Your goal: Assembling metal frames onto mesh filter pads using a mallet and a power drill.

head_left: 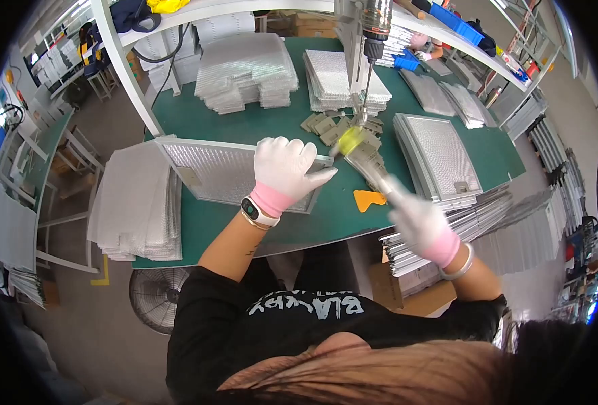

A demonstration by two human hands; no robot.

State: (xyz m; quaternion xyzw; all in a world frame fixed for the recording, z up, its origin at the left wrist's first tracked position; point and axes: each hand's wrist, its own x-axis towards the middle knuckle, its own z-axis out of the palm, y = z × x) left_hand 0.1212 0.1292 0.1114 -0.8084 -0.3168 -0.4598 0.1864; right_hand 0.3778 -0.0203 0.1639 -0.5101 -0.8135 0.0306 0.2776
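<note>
My left hand (282,169), in a white glove with a pink cuff, grips the upper edge of a silver-framed mesh filter panel (221,172). The panel is tilted up on the green table, and its right corner shows just past my thumb. In my gloved right hand (420,229) is a mallet (350,140) with a yellow-green head, smeared by motion. Its head is close to that corner of the panel; I cannot tell whether they touch. Several small beige metal plates (326,127) lie in a heap behind the mallet.
A power screwdriver (374,48) hangs above the heap. Framed panels (447,152) are piled at right, mesh sheets (137,196) at left and more sheets (245,64) at the back. An orange scraper-like piece (368,200) lies near the front edge. White shelf posts (124,67) rise behind.
</note>
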